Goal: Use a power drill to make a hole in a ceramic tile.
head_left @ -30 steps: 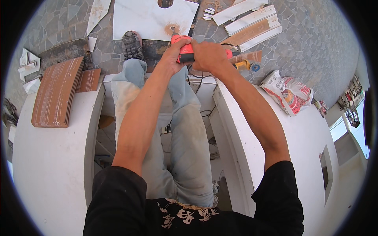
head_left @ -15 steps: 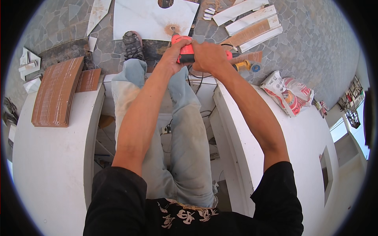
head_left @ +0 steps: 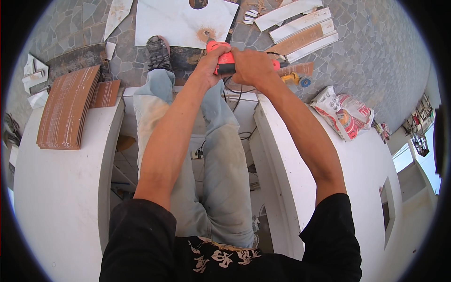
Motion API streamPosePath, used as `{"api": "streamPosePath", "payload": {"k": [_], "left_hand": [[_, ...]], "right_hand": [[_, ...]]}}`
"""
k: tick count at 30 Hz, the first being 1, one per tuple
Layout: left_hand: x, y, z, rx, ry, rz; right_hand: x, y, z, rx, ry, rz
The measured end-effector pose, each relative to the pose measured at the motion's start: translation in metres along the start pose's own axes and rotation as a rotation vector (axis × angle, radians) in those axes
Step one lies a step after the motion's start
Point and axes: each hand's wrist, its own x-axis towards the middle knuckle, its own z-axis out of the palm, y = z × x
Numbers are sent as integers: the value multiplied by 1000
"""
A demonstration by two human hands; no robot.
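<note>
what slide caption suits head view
Left hand and right hand hold a red power tool at a dusty spot on a white panel.

From where I'm standing, writing shows in two places — large pale brush-style characters across the front of the black shirt (head_left: 225,272), and bold red print on the crumpled white bag (head_left: 345,115) lying on the right-hand white ledge (head_left: 357,164), with smaller greyish print near the bag's left end. Red power tool (head_left: 227,58) — any lettering there too small to read.
</note>
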Motion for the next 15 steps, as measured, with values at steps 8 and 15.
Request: {"api": "streamPosePath", "payload": {"k": [8, 15], "left_hand": [[4, 1, -4, 7, -41, -18], [5, -2, 1, 39, 14, 31]], "right_hand": [[-1, -2, -3, -12, -7, 7], [-1, 3, -3, 20, -13, 3]]}}
